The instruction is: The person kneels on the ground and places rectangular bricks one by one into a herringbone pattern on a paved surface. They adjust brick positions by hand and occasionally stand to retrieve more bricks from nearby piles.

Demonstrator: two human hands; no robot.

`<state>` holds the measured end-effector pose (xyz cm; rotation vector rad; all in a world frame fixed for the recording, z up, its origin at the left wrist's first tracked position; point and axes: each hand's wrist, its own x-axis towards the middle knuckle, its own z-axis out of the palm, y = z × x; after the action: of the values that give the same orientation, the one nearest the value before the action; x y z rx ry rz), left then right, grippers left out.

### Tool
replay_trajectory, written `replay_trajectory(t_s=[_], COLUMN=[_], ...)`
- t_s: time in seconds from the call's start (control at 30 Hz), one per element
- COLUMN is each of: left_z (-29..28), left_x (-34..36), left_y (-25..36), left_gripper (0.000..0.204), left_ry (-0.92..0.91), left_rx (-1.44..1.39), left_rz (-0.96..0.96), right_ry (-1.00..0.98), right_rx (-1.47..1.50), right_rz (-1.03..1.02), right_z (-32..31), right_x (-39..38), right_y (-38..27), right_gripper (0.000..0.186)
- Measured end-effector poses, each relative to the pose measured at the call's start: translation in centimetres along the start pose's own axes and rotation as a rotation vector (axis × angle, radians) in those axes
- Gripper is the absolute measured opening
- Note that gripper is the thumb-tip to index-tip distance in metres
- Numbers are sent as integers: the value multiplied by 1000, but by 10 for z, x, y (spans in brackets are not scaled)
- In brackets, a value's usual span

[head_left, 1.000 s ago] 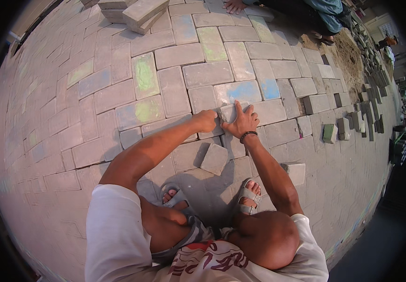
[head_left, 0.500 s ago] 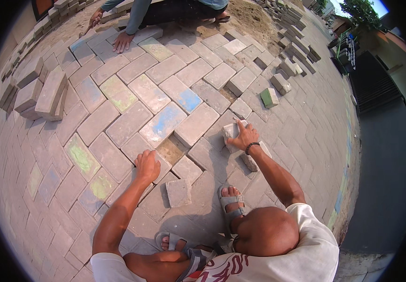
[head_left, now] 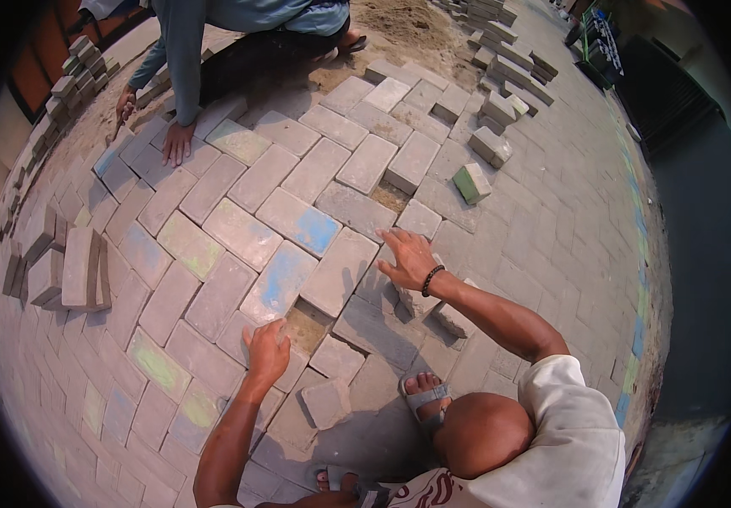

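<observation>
- half a second ago the right hand (head_left: 408, 259) had its fingers on a cut block (head_left: 416, 300); now that grip is off, and the fingers spread loosely over the grey paving (head_left: 374, 324), their shadow falling beyond them.
- the left hand (head_left: 267, 354) stays by the gap (head_left: 309, 325), fingers bent, tips at or just over its rim; no block shows in its grasp, and whether it presses down i cannot tell.
- for the paving work this seems to mean no piece is in hand and the gap is yet to be filled: its floor shows bare and sandy.
- the cut block lies on the paving below the right wrist, partly hidden, just beside a second cut block (head_left: 453, 320). the forearm covers too much of both to settle their long axes.
- a loose block (head_left: 326, 403) lies nearer the person, between the left forearm and the right foot (head_left: 424, 389); its upper face is nearly square, so no long axis stands out, and its edges sit askew to the joints.
- the whole paver (head_left: 342, 273) bordering the gap points its long axis from lower left to upper right.
</observation>
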<state>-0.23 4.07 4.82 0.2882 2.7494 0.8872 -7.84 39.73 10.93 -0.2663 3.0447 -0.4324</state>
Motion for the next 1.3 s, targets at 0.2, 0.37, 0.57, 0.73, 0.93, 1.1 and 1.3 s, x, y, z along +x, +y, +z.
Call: replay_trajectory(t_s=[0.2, 0.37, 0.57, 0.73, 0.93, 1.1, 1.3], left_z=[-78, -183, -244, -259, -201, -98, -22], left_x=[-71, -248, -424, -380, -202, -35, 136], left_y=[-47, -3, 84, 225, 356, 503, 701], left_gripper=[47, 45, 50, 46, 43, 33, 42], left_ry=[-137, -298, -588, -571, -354, -369, -538], left_rx=[39, 145, 93, -2, -154, -317, -163], left_rz=[-429, -970, -1228, -1119, -774, -614, -387], right_ry=[-612, -1051, -1345, -1651, -1262, -1102, -473], right_rx=[-45, -147, -251, -151, 40, 410, 1127], right_rz=[10, 438, 770, 412, 1189, 1179, 1581], right_z=[-38, -136, -312, -393, -408, -404, -571], right_x=[-6, -217, -514, -587, -592, -599, -483], right_y=[0, 89, 118, 101, 163, 298, 352], right_gripper=[33, 44, 34, 29, 36, 47, 54])
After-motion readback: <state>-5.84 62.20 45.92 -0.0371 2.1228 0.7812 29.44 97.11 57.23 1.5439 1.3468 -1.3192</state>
